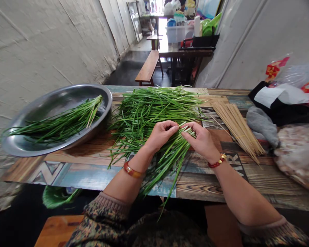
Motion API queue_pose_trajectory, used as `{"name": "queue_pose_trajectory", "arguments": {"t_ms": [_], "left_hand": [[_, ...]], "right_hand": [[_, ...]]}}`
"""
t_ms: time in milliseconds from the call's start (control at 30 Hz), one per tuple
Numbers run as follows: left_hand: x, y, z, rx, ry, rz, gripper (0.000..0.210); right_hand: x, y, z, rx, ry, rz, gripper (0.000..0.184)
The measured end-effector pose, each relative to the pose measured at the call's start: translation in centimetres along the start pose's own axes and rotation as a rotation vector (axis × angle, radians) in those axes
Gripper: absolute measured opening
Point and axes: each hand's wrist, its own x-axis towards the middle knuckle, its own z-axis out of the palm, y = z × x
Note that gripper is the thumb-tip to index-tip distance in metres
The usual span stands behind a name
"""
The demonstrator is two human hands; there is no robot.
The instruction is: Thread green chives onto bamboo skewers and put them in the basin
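Note:
My right hand (201, 141) is closed around the pale stem ends of a small bunch of garlic chives (167, 166), whose green leaves trail toward me over the table edge. Thumb and forefinger of my left hand (160, 134) pinch together beside those stem ends; what lies between them is too small to make out. Just beyond both hands spreads a large pile of loose chives (154, 106). A bundle of bamboo skewers (238, 128) lies to the right of my right hand.
On the left, a steel basin (106, 103) holds more chives (64, 120) with thin sticks at their stem end. At right are a grey cloth (262, 124) and a filled clear plastic bag (298, 147). A wooden bench (149, 65) stands beyond the patterned table (84, 175).

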Motion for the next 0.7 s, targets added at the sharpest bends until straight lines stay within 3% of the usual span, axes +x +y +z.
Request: {"name": "queue_pose_trajectory", "arguments": {"t_ms": [400, 700], "left_hand": [[0.18, -0.33, -0.35, -0.085, 0.097, -0.017, 0.024], [0.30, -0.58, -0.87, -0.179, 0.055, -0.008, 0.022]], "right_hand": [[-0.12, 0.18, -0.03, 0.063, -0.037, -0.019, 0.025], [-0.19, 0.34, 0.05, 0.094, -0.058, -0.010, 0.026]]}}
